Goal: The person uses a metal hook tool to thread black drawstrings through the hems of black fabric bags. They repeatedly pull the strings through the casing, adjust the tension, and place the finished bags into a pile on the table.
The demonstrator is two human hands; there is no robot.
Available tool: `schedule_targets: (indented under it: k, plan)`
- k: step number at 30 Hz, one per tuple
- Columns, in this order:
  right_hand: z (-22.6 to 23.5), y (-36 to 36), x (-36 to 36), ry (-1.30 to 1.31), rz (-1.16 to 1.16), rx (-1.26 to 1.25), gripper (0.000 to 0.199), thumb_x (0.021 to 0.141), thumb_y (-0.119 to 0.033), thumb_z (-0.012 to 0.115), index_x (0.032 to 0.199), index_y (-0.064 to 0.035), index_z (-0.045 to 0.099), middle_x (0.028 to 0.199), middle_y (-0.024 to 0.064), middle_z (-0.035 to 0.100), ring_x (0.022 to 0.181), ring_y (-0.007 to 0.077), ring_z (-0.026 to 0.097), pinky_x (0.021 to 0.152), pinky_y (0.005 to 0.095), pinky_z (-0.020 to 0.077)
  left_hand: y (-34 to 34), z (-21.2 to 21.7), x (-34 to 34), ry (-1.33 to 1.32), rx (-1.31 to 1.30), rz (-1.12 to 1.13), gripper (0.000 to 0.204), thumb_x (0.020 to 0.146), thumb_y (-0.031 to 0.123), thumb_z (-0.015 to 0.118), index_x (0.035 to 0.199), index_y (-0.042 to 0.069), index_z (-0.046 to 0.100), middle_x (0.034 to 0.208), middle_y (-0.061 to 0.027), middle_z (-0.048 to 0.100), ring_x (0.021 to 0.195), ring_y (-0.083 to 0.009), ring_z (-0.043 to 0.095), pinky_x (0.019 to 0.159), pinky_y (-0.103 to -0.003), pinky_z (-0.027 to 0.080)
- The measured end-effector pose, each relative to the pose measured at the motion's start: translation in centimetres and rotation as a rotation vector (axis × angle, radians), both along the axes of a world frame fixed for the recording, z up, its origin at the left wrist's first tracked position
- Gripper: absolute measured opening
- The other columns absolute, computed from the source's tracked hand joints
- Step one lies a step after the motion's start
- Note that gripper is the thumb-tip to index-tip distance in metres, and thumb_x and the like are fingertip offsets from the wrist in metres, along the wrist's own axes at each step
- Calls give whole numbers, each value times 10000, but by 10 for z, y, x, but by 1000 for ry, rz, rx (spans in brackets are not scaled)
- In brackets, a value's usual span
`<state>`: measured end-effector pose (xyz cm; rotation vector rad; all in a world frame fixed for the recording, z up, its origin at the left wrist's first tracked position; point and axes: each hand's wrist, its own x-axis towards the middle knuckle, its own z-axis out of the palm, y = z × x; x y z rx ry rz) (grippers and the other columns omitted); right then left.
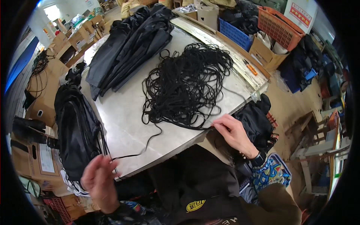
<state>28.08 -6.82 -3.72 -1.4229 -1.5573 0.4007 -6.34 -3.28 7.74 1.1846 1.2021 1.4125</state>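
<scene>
A large tangled heap of black cord (180,84) lies on the pale tabletop (123,131). One strand runs from the heap's near side toward my left hand (100,183), which is smeared by motion at the table's front left edge. The strand's end meets its fingertips, but I cannot make out whether they grip it. At the heap's near right edge, my right hand (236,135) is closed in a pinch, thumb against fingers. From that pinch a thin, pale, needle-like tool (204,119) points left over the cord; its far end is hard to see.
Black folded fabric (131,41) covers the table's far left. Black drawstring bags (77,127) hang along the left side. An orange cutter (251,68) lies near the right edge. Beyond stand a blue crate (234,33) and an orange basket (279,26); black fabric (255,122) sits beside my right hand.
</scene>
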Motion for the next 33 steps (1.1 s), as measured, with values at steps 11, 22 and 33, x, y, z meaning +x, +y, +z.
schedule_targets:
  k: [11, 22, 33]
  plan:
    - [1, 131, -50, -537, 185, -288, 368, 846, -254, 591, 1038, 30, 457, 797, 229, 618, 738, 409, 614, 640, 479, 501, -24, -15, -63, 123, 54, 65, 176, 918, 121, 567, 981, -39, 606, 882, -138, 665, 703, -180, 639, 602, -268, 524]
    - [50, 151, 72, -344, -76, -321, 228, 763, -150, 629, 925, 10, 627, 707, 190, 606, 669, 293, 618, 632, 374, 481, -58, -98, -252, -48, 143, 1012, 332, 951, 186, 509, 1215, -13, 532, 926, -32, 565, 773, -102, 497, 721, -225, 415]
    - [64, 118, 29, 19, 72, -411, 152, 891, -93, 583, 995, 14, 613, 819, -77, 566, 733, 11, 441, 647, 185, 384, 104, -85, 26, 30, 173, -148, 295, 859, 92, 599, 1147, 27, 591, 1097, -100, 608, 923, -180, 603, 787, -286, 498]
